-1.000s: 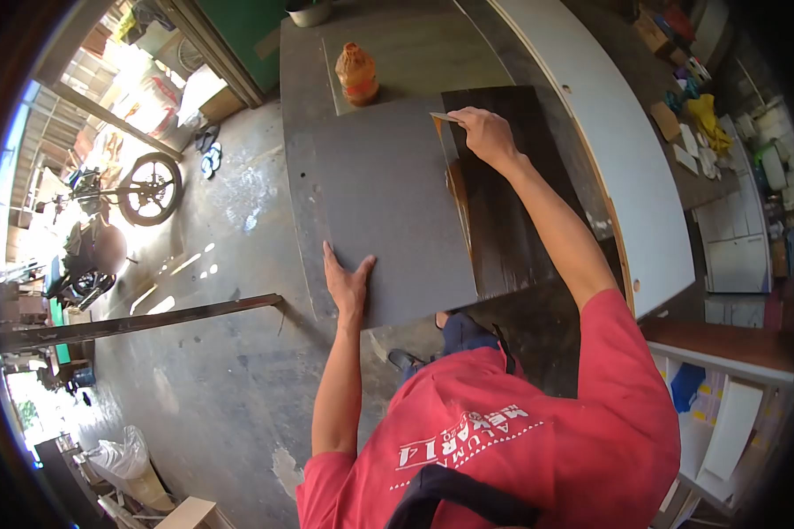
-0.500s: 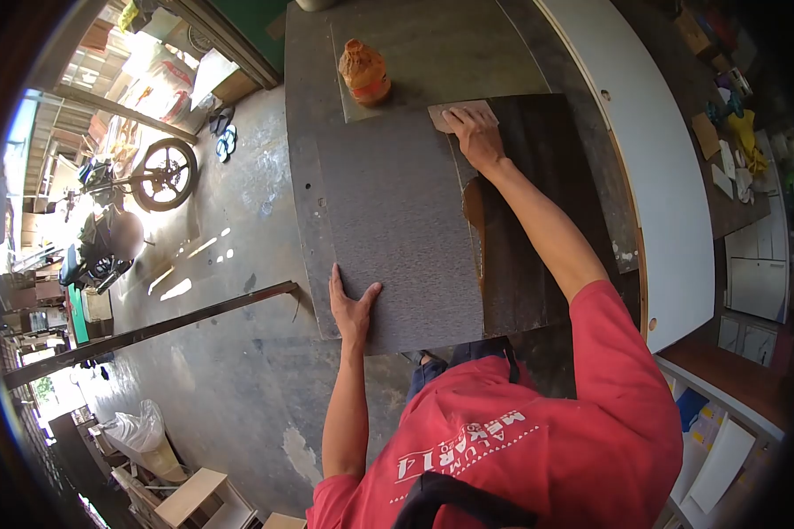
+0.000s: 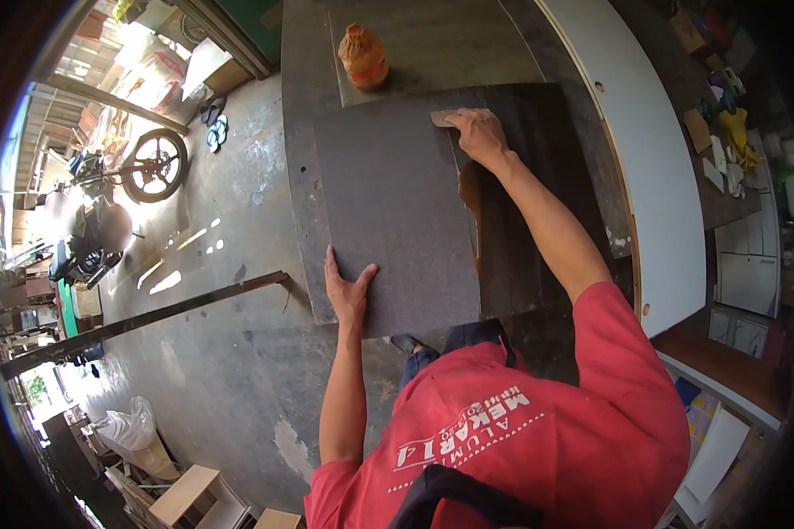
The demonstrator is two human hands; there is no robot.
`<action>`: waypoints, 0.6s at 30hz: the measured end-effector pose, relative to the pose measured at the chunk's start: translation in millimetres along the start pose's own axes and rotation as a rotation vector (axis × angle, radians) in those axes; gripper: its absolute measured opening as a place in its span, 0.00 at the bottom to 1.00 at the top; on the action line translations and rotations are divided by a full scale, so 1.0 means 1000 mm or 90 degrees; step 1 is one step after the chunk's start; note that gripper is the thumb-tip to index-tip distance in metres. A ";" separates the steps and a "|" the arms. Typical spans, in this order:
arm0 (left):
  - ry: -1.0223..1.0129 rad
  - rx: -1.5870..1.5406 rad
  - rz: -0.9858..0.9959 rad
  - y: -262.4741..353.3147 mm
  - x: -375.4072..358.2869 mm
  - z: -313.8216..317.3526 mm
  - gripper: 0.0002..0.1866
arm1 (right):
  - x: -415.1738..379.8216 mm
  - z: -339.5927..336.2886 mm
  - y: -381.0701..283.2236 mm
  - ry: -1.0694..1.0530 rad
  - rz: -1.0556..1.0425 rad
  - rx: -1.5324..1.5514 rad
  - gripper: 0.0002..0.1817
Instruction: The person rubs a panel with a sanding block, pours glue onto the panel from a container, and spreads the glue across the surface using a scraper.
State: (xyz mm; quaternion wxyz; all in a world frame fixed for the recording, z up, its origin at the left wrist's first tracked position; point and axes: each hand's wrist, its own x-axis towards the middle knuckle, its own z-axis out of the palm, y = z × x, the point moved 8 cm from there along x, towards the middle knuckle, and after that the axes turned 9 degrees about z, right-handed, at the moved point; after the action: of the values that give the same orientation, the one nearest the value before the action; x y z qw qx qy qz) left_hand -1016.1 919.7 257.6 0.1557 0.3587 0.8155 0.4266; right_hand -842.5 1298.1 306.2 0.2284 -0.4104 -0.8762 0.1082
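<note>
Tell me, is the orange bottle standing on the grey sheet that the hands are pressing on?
No, the orange bottle stands on the table beyond the grey sheet, clear of its far edge.

The left hand (image 3: 348,286) lies flat on the near edge of a grey rectangular laminate sheet (image 3: 388,203). The right hand (image 3: 478,134) presses a small tan scraper card (image 3: 444,116) at its far right corner, near an orange plastic bottle (image 3: 363,55).

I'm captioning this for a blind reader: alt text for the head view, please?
A person's left hand presses flat on a grey sheet while the right hand holds a small scraper at its far edge; an orange bottle stands beyond.
</note>
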 end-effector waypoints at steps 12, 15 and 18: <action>0.063 -0.029 0.095 -0.023 0.002 -0.002 0.37 | -0.233 -0.083 -0.082 -0.131 0.077 0.048 0.13; 0.076 -0.041 0.097 -0.025 0.002 -0.001 0.37 | -0.293 -0.094 -0.113 -0.080 0.038 0.075 0.13; 0.074 -0.046 0.103 -0.024 0.002 -0.001 0.38 | -0.328 -0.105 -0.136 -0.177 0.088 0.043 0.14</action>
State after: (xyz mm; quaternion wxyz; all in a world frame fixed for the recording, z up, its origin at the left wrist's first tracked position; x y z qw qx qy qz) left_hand -1028.6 911.3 239.1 0.0864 0.3922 0.7755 0.4872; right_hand -699.1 958.8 347.3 0.1102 -0.4429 -0.8649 0.2087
